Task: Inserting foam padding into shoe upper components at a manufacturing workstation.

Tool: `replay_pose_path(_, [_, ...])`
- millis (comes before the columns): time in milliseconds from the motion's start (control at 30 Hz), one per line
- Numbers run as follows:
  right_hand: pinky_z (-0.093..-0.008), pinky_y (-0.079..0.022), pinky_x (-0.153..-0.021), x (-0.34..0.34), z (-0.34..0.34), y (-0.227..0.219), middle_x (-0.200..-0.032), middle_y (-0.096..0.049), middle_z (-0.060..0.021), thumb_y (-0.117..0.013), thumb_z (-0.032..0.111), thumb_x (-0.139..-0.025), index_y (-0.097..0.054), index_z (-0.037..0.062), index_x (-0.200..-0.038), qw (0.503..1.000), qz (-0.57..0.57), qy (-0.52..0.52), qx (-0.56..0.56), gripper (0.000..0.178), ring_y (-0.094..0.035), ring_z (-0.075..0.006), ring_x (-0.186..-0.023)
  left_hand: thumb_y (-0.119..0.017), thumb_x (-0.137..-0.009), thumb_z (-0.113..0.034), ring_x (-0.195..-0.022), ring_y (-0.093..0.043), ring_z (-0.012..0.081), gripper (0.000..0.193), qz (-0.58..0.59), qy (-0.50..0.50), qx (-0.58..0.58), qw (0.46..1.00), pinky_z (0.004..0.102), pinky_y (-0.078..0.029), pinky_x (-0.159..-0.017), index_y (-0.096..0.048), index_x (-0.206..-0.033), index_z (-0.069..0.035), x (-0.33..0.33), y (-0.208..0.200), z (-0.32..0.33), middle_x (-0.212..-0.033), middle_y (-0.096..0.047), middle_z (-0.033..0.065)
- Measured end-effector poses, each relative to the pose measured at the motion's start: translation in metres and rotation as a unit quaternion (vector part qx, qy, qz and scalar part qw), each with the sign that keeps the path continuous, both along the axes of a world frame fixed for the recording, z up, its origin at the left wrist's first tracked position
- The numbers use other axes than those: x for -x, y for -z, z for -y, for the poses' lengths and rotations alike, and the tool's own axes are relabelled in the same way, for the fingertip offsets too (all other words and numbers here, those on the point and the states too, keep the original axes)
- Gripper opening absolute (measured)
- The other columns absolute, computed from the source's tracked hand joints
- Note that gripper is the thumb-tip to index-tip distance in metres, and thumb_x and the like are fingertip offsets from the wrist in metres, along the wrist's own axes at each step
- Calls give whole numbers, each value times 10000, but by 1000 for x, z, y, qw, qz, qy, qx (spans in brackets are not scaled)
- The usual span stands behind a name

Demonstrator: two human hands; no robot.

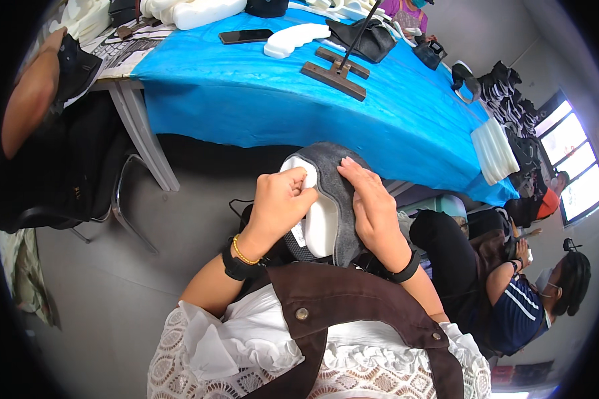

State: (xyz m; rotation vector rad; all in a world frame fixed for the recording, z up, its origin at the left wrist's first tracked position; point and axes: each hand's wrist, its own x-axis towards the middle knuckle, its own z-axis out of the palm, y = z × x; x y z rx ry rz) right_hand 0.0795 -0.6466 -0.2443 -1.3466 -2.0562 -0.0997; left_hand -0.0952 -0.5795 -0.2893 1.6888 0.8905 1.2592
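In front of my chest is a dark grey, soft fabric cover (343, 176) with a curved outline. A smooth white foam piece (321, 226) sits partly inside it, bare along its left side. My left hand (283, 203) is closed, its curled fingers and thumb pinching the foam's edge near the cover's upper left. On the opposite side, my right hand (373, 206) grips the cover, fingers lying along the grey fabric. Its thumb is hidden. A white label and dark mesh fabric show below my left hand.
A blue-covered table (246, 100) stands ahead, bearing a phone (246, 36), a curved white foam piece (297, 40) and a metal stand (336, 76). One co-worker (522, 299) sits at the right; another person's arm (33, 100) shows at the left beside a chair (123, 199).
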Motion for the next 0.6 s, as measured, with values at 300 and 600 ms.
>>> replay_pose_path(300, [-430, -395, -1010, -4, -6, 1, -1197, -592, -227, -448, -112, -740, -592, -31, -1147, 998, -29, -49, 28, 440, -530, -351, -1195, -554, -693, 39, -557, -286, 6, 208, 229, 187, 146, 944, 229, -249, -463, -373, -599, -7, 6, 36, -16, -552, -318, -56])
replay_pose_path(600, [-448, -414, -1000, 3, 0, -6, -1179, -595, -239, -460, -114, -743, -577, -49, -1155, 1000, 18, 6, -18, 433, -545, -356, -1174, -674, -746, -77, -530, -546, 63, 232, 49, 141, 60, 987, 263, -447, -508, -479, -701, 40, 15, -15, 6, -546, -532, 88])
